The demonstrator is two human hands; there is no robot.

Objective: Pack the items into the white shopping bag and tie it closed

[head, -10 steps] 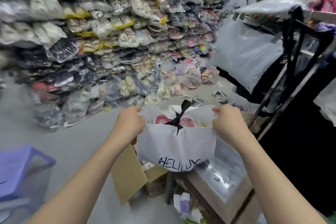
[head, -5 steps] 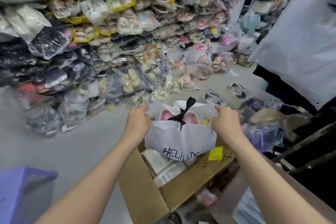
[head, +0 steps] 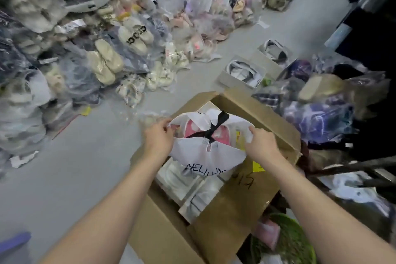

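Note:
I hold a white shopping bag (head: 205, 156) with black lettering over an open cardboard box (head: 259, 111). My left hand (head: 158, 137) grips the bag's left top edge. My right hand (head: 260, 146) grips its right top edge. A black ribbon (head: 216, 126) is knotted across the bag's mouth. Through the gap under the ribbon a pink item (head: 192, 126) shows inside the bag.
Flat white packets (head: 177, 178) lie in the box under the bag. Heaps of bagged shoes (head: 111, 58) cover the floor at left and far side. Two open shoe boxes (head: 244, 73) sit beyond the carton. Bagged goods (head: 317, 118) and a dark rack stand at right.
The view has tilted down toward the floor and the carton. The bag, held by both hands, now hangs lower, right over the open box.

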